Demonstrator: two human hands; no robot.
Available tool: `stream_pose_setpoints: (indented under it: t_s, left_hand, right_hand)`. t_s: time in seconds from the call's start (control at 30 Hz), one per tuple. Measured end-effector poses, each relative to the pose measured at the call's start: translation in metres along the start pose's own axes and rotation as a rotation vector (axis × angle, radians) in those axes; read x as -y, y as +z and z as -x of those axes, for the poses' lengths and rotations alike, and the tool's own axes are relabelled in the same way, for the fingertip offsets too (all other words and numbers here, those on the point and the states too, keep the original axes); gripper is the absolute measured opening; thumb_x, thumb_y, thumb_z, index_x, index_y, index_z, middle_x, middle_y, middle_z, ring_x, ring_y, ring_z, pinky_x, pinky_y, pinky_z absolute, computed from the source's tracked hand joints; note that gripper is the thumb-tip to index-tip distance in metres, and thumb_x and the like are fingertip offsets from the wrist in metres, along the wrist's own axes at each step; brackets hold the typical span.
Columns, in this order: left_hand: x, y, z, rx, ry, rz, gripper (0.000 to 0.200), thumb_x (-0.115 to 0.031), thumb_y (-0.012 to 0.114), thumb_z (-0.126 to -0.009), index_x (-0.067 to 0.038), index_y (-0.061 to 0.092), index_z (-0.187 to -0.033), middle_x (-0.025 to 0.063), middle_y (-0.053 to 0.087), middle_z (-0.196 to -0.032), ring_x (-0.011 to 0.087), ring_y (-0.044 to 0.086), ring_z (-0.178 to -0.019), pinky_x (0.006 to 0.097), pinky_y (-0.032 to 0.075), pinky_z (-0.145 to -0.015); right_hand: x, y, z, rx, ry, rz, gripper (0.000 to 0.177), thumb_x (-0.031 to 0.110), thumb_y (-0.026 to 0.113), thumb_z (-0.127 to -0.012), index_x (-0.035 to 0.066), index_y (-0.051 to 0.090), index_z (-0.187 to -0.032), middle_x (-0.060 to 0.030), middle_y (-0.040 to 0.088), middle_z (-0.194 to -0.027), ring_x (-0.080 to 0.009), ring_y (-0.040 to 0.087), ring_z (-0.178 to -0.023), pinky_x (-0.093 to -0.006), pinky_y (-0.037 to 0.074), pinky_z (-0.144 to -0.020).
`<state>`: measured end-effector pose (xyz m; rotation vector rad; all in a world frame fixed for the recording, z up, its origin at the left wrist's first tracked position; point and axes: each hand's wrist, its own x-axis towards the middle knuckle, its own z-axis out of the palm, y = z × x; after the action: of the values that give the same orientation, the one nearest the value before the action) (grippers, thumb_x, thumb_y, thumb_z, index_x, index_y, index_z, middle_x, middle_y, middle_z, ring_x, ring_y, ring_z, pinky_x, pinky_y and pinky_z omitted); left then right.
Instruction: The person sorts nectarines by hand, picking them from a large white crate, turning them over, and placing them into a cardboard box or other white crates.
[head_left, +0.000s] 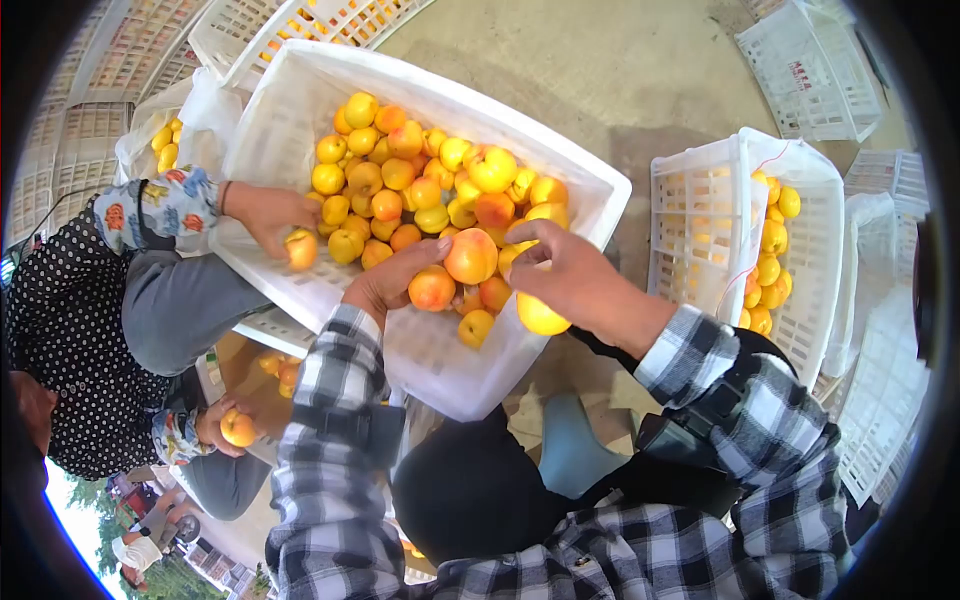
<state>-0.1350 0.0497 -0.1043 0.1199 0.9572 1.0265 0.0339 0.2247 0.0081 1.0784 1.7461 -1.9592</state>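
Note:
A large white bin (pixel 430 82) holds many yellow and orange peaches (pixel 385 205). Over its near part, my left hand (pixel 385 280) is closed around an orange-red peach (pixel 432 288), with another large peach (pixel 470 256) by its fingertips. My right hand (pixel 575 285) is beside it, over the bin's near right edge, its fingers curled around a yellow peach (pixel 541 314) under the palm. More peaches lie below and between the two hands.
At the left sits a co-worker in a dotted top (pixel 75 330), one hand in the bin and both hands at peaches. To the right, a white crate (pixel 700 210) holds more peaches. Stacked crates (pixel 120 50) are at upper left; a blue stool (pixel 575 450) is below.

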Motion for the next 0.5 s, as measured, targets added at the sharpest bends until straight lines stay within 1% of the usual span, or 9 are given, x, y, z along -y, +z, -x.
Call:
stream_pose_setpoints:
  t_s: [0.03, 0.07, 0.1, 0.13, 0.23, 0.3, 0.37, 0.4, 0.5]
  left_hand:
    - [0.002, 0.001, 0.0, 0.004, 0.009, -0.002, 0.064, -0.056, 0.049, -0.092, -0.002, 0.048, -0.126, 0.0146, 0.064, -0.102, 0.0224, 0.065, -0.082, 0.032, 0.056, -0.069]
    - [0.004, 0.003, 0.0, 0.027, 0.02, 0.038, 0.065, -0.058, 0.042, -0.093, -0.002, 0.048, -0.125, 0.0148, 0.064, -0.101, 0.0232, 0.066, -0.082, 0.0332, 0.056, -0.07]
    - [0.007, 0.006, 0.001, 0.048, 0.03, 0.079, 0.066, -0.06, 0.036, -0.094, -0.002, 0.049, -0.125, 0.015, 0.064, -0.099, 0.0239, 0.066, -0.083, 0.0345, 0.056, -0.07]
    - [-0.003, 0.031, 0.007, -0.047, -0.03, 0.094, 0.071, -0.062, 0.027, -0.095, -0.002, 0.049, -0.124, 0.0147, 0.064, -0.095, 0.0238, 0.066, -0.08, 0.0351, 0.057, -0.068]
    - [-0.002, 0.048, 0.01, -0.001, -0.015, -0.037, 0.07, -0.062, 0.028, -0.095, 0.0, 0.055, -0.116, 0.0129, 0.066, -0.09, 0.0211, 0.066, -0.075, 0.0322, 0.057, -0.067]
    - [-0.002, 0.054, 0.016, -0.001, -0.051, -0.063, 0.074, -0.065, 0.025, -0.094, -0.001, 0.052, -0.119, 0.0141, 0.066, -0.092, 0.0227, 0.067, -0.072, 0.0328, 0.057, -0.066]
    - [0.0, 0.055, 0.024, -0.021, -0.104, 0.133, 0.08, -0.07, 0.021, -0.091, -0.001, 0.056, -0.112, 0.0139, 0.066, -0.089, 0.0226, 0.067, -0.072, 0.0332, 0.057, -0.065]
    - [0.003, 0.05, 0.027, 0.063, -0.056, 0.106, 0.086, -0.074, 0.017, -0.088, 0.0, 0.059, -0.105, 0.0139, 0.065, -0.088, 0.0233, 0.066, -0.072, 0.0345, 0.056, -0.064]
    - [0.008, 0.05, 0.05, -0.01, 0.059, 0.309, 0.089, -0.075, 0.014, -0.087, 0.0, 0.059, -0.1, 0.0145, 0.063, -0.087, 0.0243, 0.065, -0.073, 0.0361, 0.056, -0.064]
  right_hand:
    - [0.0, 0.0, 0.002, -0.005, -0.085, 0.184, 0.048, 0.027, 0.064, -0.081, -0.003, 0.053, -0.118, -0.0155, 0.063, -0.103, -0.0229, 0.062, -0.093, -0.0321, 0.047, -0.083]
    - [-0.001, 0.0, 0.002, -0.009, -0.166, 0.369, 0.053, 0.026, 0.064, -0.08, -0.003, 0.05, -0.123, -0.0188, 0.062, -0.108, -0.0264, 0.063, -0.097, -0.0336, 0.047, -0.086]
    - [-0.003, 0.002, 0.001, -0.009, -0.167, 0.376, 0.053, 0.026, 0.064, -0.08, -0.003, 0.05, -0.123, -0.0188, 0.062, -0.108, -0.0264, 0.063, -0.097, -0.0336, 0.047, -0.086]
    - [-0.006, 0.004, -0.002, 0.041, -0.208, 0.37, 0.059, 0.028, 0.067, -0.081, -0.001, 0.046, -0.127, -0.0182, 0.062, -0.107, -0.0266, 0.061, -0.099, -0.0338, 0.047, -0.087]
    - [-0.006, 0.005, -0.003, 0.145, -0.234, 0.337, 0.066, 0.029, 0.071, -0.081, 0.0, 0.042, -0.132, -0.0168, 0.061, -0.107, -0.0251, 0.06, -0.099, -0.0334, 0.047, -0.088]
    - [-0.005, 0.006, -0.003, 0.196, -0.226, 0.31, 0.067, 0.03, 0.072, -0.082, 0.0, 0.041, -0.133, -0.0158, 0.061, -0.107, -0.0235, 0.061, -0.098, -0.0328, 0.048, -0.086]
    - [-0.007, 0.008, -0.005, 0.251, 0.055, -0.175, 0.069, 0.033, 0.073, -0.079, -0.003, 0.044, -0.13, -0.0166, 0.06, -0.113, -0.022, 0.06, -0.103, -0.0315, 0.047, -0.088]
    - [-0.008, 0.009, -0.009, 0.28, 0.072, -0.248, 0.07, 0.032, 0.073, -0.08, -0.004, 0.043, -0.131, -0.0141, 0.058, -0.116, -0.0186, 0.058, -0.105, -0.0294, 0.047, -0.088]
    - [0.001, 0.018, -0.013, 0.232, 0.092, -0.374, 0.072, 0.03, 0.074, -0.08, -0.005, 0.04, -0.134, -0.014, 0.056, -0.119, -0.0178, 0.056, -0.107, -0.0279, 0.046, -0.088]
